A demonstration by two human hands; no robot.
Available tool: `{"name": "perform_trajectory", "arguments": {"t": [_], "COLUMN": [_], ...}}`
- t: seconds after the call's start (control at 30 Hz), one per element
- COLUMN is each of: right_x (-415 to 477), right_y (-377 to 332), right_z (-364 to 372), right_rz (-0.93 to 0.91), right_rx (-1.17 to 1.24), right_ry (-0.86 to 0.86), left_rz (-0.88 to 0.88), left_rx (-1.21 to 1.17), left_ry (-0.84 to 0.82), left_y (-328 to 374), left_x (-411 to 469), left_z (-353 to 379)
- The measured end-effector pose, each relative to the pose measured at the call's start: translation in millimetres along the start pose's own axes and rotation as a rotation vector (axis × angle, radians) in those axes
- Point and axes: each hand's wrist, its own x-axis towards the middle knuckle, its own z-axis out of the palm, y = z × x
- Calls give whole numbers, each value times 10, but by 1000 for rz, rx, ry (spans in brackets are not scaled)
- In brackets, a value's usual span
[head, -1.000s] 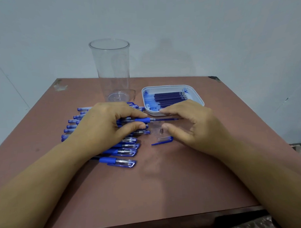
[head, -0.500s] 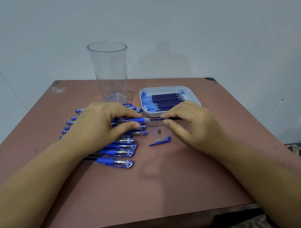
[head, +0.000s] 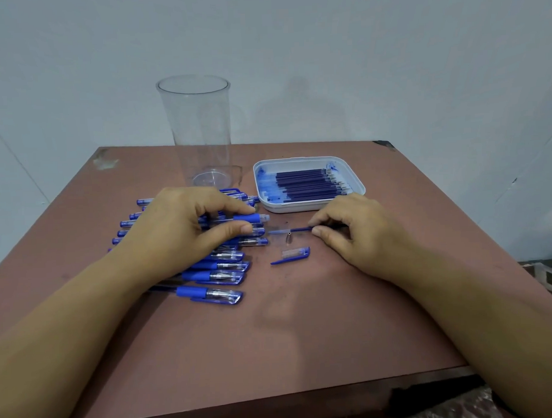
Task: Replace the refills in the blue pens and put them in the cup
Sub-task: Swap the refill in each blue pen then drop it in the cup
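Note:
My left hand (head: 187,224) holds an open blue pen barrel (head: 253,218) between thumb and fingers, above a row of several capped blue pens (head: 220,275). My right hand (head: 350,228) pinches a dark blue refill (head: 295,230) that is out of the barrel and lies just right of it. A small metal pen tip (head: 288,238) and a blue-clipped cap (head: 293,255) lie on the table between my hands. A tall clear cup (head: 200,130) stands empty behind the pens. A white tray (head: 355,182) holds several refills.
The brown table (head: 273,340) has a worn spot at its far left corner and a chipped far right corner. A pale wall stands close behind it. Clutter shows on the floor at the right edge.
My right hand has drawn the refill out of the barrel to the right; it was still inside the pen a second ago. My left hand keeps hold of the barrel.

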Motion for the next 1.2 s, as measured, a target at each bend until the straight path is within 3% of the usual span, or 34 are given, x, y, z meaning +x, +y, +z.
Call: {"name": "perform_trajectory", "arguments": {"t": [0.33, 0.6, 0.93, 1.2], "right_x": [207, 753, 899, 889], "right_y": [-86, 48, 147, 132], "right_z": [-173, -310, -173, -196], "right_rz": [-82, -71, 84, 121], "right_rx": [-133, -242, -154, -53], "right_ry": [4, -207, -369, -367], "left_rz": [20, 34, 38, 21], "left_rx": [-1, 19, 26, 23], "left_ry": [26, 73, 60, 53], "left_y": [-15, -39, -29, -10], "left_x": [8, 17, 36, 43], "left_z": [-22, -57, -44, -59]}}
